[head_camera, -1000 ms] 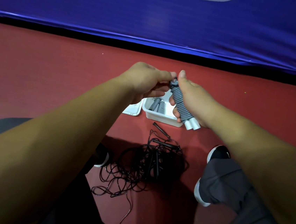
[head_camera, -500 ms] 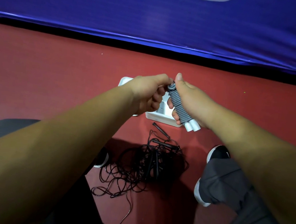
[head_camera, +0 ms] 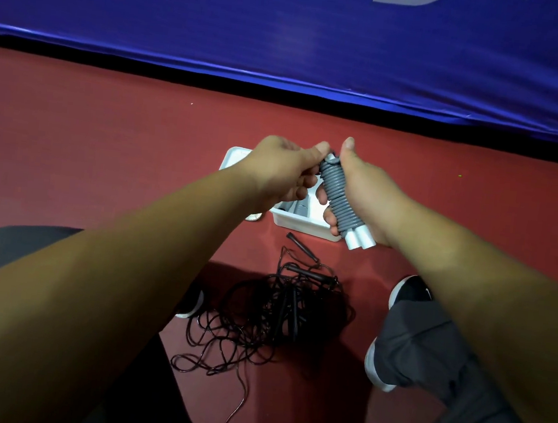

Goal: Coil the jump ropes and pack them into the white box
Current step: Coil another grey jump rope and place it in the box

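Note:
My right hand (head_camera: 364, 192) grips a grey jump rope (head_camera: 336, 196) wound tightly round its two white handles, whose ends stick out below my palm. My left hand (head_camera: 283, 170) pinches the top end of the grey cord at the bundle's upper tip. Both hands hover just above the white box (head_camera: 299, 222), which stands on the red floor with grey coiled ropes partly visible inside. A tangled heap of black jump ropes (head_camera: 277, 309) with black handles lies on the floor in front of the box.
A white lid (head_camera: 233, 158) lies left of the box, partly behind my left hand. My shoes (head_camera: 410, 290) and grey trouser legs flank the black heap. A blue padded wall (head_camera: 290, 26) runs along the far side. A chair edge shows at the bottom.
My left hand dropped from the bundle's top, then came back up to its upper tip, fingers pinching the cord end. My right hand keeps the same grip.

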A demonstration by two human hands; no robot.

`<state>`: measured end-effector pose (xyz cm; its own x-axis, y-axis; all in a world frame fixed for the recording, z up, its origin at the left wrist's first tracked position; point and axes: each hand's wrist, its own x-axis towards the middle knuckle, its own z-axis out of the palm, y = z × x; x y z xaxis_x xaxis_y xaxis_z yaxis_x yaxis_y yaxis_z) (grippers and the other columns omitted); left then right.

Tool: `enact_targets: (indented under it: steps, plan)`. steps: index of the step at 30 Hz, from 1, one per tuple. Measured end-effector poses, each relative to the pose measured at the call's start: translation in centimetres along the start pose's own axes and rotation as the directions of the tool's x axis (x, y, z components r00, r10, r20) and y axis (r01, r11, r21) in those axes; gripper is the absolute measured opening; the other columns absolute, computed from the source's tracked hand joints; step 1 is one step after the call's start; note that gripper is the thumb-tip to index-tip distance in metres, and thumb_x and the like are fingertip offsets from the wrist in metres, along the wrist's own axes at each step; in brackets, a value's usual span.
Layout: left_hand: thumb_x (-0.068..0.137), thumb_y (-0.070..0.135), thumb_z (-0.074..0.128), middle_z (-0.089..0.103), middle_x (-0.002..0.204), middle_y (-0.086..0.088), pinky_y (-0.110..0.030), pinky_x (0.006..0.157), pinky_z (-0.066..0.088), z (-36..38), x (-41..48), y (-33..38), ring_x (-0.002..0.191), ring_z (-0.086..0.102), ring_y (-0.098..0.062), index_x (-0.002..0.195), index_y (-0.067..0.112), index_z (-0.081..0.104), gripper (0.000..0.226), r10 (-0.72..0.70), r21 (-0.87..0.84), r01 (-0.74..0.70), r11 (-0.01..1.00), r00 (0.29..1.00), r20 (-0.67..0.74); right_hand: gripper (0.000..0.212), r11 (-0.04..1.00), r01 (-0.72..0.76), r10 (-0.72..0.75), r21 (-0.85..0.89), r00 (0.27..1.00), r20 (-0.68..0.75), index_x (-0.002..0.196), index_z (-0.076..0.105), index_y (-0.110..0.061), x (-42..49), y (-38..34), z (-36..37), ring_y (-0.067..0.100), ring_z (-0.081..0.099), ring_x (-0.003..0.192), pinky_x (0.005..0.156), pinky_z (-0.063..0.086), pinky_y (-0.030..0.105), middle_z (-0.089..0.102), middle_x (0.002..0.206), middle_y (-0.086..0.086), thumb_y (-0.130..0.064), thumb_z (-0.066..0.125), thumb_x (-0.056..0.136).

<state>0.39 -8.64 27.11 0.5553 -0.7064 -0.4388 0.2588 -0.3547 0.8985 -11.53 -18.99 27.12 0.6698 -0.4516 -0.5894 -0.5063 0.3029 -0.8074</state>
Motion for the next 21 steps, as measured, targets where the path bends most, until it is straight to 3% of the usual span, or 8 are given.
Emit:
enact_targets:
  steps: [4,8,13,17,21]
  plan:
    - [0.099,0.016,0.072,0.060,0.073,-0.004,-0.026,0.060,0.046,-0.43,0.00,0.10,0.063,0.057,-0.011,0.099,0.003,0.071,0.013,-0.054,-0.124,0.067,0.990,0.993,0.104,0.074,0.999,-0.033,0.033,0.012,0.999,-0.009,0.110,0.064,-0.013,0.07,0.03,-0.33,0.025,0.057,0.050,0.054,0.056,0.038,0.064,0.075,0.010,-0.076,0.026,0.105]
    - [0.093,0.016,0.078,0.058,0.075,-0.006,-0.025,0.058,0.041,-0.48,-0.01,0.06,0.062,0.055,-0.011,0.104,0.003,0.073,0.018,-0.066,-0.123,0.079,0.989,0.992,0.111,0.075,0.999,-0.041,0.041,0.032,0.999,-0.003,0.108,0.063,-0.012,0.16,0.03,-0.28,0.025,0.056,0.049,0.053,0.055,0.037,0.063,0.074,0.010,-0.077,0.026,0.104]
    - [0.088,0.027,0.083,0.059,0.076,-0.004,-0.023,0.051,0.040,-0.43,0.29,-0.48,0.061,0.054,-0.011,0.088,0.012,0.070,0.020,-0.090,-0.066,0.093,0.993,0.995,0.048,0.070,1.000,-0.028,0.028,0.015,1.000,-0.001,0.106,0.061,-0.013,0.23,0.21,-0.18,0.024,0.055,0.049,0.052,0.054,0.035,0.063,0.071,0.008,-0.073,0.025,0.107]
    - [0.088,0.023,0.079,0.062,0.073,-0.001,-0.023,0.052,0.039,-0.05,0.20,-0.27,0.063,0.061,-0.012,0.093,0.011,0.066,0.018,-0.116,-0.131,0.115,0.985,0.993,-0.004,0.069,1.000,-0.011,0.012,-0.009,1.000,0.007,0.099,0.063,-0.015,0.43,0.39,-0.28,0.024,0.056,0.051,0.054,0.053,0.034,0.063,0.072,0.008,-0.074,0.028,0.106]
    - [0.087,0.022,0.074,0.063,0.069,0.001,-0.024,0.056,0.040,0.33,0.03,0.09,0.065,0.065,-0.014,0.089,0.011,0.067,0.013,-0.092,-0.072,0.086,0.994,0.992,-0.081,0.054,0.999,0.045,-0.044,-0.028,0.999,0.019,0.113,0.059,-0.025,0.62,0.76,-0.31,0.025,0.057,0.052,0.052,0.052,0.034,0.064,0.077,0.009,-0.072,0.034,0.106]
